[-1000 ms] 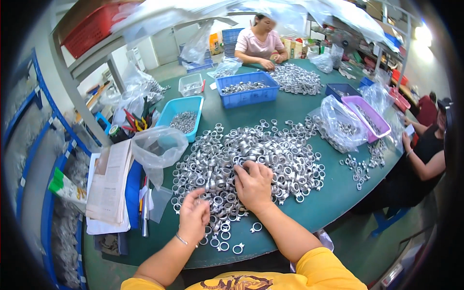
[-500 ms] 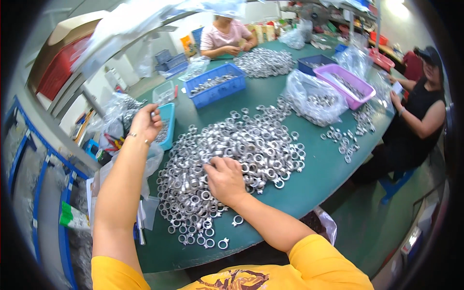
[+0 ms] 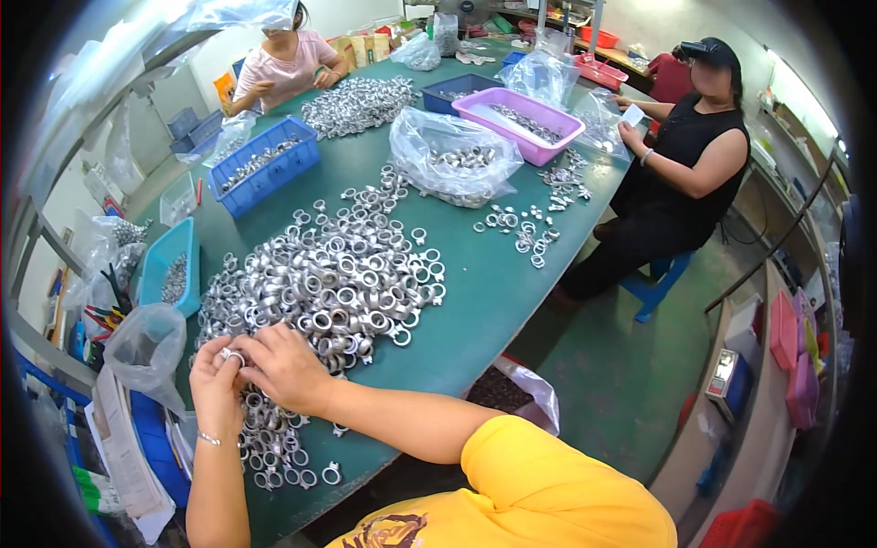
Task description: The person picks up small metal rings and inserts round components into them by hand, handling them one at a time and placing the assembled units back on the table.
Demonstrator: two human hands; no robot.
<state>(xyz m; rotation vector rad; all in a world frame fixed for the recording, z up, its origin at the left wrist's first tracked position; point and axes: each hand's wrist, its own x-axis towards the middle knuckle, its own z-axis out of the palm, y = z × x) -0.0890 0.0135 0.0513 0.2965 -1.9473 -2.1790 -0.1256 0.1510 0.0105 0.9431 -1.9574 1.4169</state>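
Note:
My left hand (image 3: 216, 382) and my right hand (image 3: 289, 367) meet over the near left edge of a big heap of silver metal rings (image 3: 338, 274). Pinched in the left fingertips is one metal ring (image 3: 233, 356) with a small lug. The right hand is closed, its thumb and fingertips pressed against that same ring. Its palm side and part of the ring are hidden. Loose rings lie below and beside my wrists. A turquoise basket (image 3: 149, 274) holding small metal parts stands beyond my left hand.
On the green table (image 3: 475, 283) stand a blue basket (image 3: 228, 194), a purple basket (image 3: 562, 140) and a clear bag of rings (image 3: 438, 164). A person in pink (image 3: 290, 64) sits by another heap at the far side. A person in black (image 3: 694, 155) sits at the right.
My left hand has come back from near the turquoise basket to the heap's near edge. The right hand has left the heap's middle and joined it at a ring. My view has swung right.

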